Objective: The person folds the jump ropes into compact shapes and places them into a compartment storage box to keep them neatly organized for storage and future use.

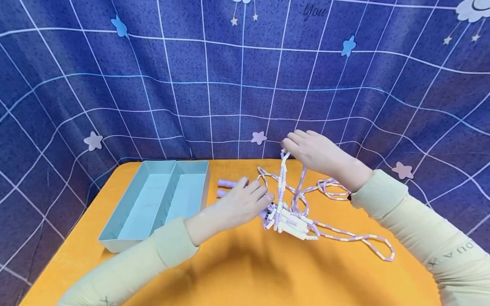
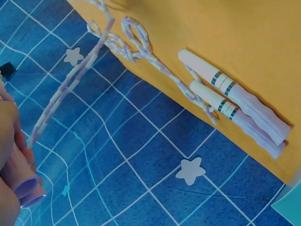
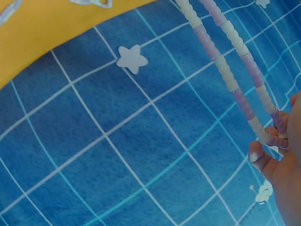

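My left hand [image 1: 243, 199] grips the paired handles [image 1: 292, 225] of a beaded jump rope, lavender with black bands and white ends. Their lavender butt ends [image 2: 26, 188] poke out of the fist in the left wrist view. Higher and to the right, my right hand [image 1: 315, 153] pinches the doubled beaded cord [image 1: 282, 178] at a bend, so white and lavender strands run down from it toward the handles. Thumb and fingers close around that bend in the right wrist view. A second pair of jump rope handles [image 2: 254, 113] lies on the table, partly behind my left hand in the head view.
A light blue tray [image 1: 208, 178] with two compartments stands left on the orange table [image 1: 229, 272]. Loops of beaded cord [image 1: 390, 253] spread over the right side, with another coil [image 1: 333, 182] farther back. A blue gridded curtain [image 1: 229, 97] hangs behind.
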Tool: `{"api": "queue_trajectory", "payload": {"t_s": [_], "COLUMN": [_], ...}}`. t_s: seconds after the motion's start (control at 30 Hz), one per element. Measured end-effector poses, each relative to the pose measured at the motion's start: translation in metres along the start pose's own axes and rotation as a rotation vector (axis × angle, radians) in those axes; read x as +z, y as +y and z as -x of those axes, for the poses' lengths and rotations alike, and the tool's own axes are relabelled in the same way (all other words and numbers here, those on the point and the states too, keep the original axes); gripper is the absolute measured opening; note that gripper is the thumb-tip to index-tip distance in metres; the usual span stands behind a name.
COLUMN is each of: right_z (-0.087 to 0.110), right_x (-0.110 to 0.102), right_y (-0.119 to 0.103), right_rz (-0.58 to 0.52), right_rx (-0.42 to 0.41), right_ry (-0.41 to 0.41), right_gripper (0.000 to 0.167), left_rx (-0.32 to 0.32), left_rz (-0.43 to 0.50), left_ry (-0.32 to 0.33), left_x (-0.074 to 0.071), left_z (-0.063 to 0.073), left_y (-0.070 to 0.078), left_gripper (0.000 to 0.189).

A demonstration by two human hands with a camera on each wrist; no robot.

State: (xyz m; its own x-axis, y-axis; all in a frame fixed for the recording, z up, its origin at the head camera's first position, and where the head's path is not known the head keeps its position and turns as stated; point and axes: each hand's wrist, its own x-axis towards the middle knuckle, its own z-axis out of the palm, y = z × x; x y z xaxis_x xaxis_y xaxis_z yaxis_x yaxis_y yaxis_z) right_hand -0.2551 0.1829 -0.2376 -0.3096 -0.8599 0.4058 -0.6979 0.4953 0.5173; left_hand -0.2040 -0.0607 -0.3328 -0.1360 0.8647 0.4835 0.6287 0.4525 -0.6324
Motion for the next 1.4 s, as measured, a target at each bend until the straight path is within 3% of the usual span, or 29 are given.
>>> {"api": "queue_trajectory", "payload": {"t_s": [0.37,0.7,0.87,1.0,1.1,1.23,1.33,1.4], "right_z": [0.010,0.015,0.020,0.022,0.023,0.025,0.027,0.029], "right_x": [0.030,0.058,0.071,0.078,0.082,0.083,0.080,0.079], "right_y": [-0.011,-0.026,-0.035,-0.042,-0.049,-0.059,-0.067,-0.072], "right_rz": [-0.096,-0.121,-0.177,-0.235,-0.271,-0.304,-0.363,-0.321], "right_rx": [0.028,0.055,0.059,0.111,0.177,0.236,0.257,0.235], "right_ry": [-0.069,-0.027,-0.007,-0.020,-0.070,-0.140,-0.132,-0.122], "right_gripper": [0.008,0.010,0.011,0.012,0.011,0.030,0.039,0.039], "left_rx": [-0.002,-0.112,-0.157,-0.220,-0.272,-0.323,-0.354,-0.379], "left_rz": [0.099,0.212,0.208,0.195,0.164,0.103,0.057,0.041], "left_ry": [0.084,0.127,0.146,0.136,0.133,0.138,0.132,0.124], "left_x": [-0.008,-0.010,-0.011,-0.010,-0.009,-0.007,-0.006,-0.006], "left_z": [-0.001,-0.002,-0.003,-0.001,-0.001,-0.001,-0.001,-0.001], "left_y": [0.003,0.006,0.002,-0.001,-0.004,-0.006,-0.008,-0.009], "left_gripper": [0.016,0.012,0.023,0.033,0.029,0.016,0.013,0.013]}}
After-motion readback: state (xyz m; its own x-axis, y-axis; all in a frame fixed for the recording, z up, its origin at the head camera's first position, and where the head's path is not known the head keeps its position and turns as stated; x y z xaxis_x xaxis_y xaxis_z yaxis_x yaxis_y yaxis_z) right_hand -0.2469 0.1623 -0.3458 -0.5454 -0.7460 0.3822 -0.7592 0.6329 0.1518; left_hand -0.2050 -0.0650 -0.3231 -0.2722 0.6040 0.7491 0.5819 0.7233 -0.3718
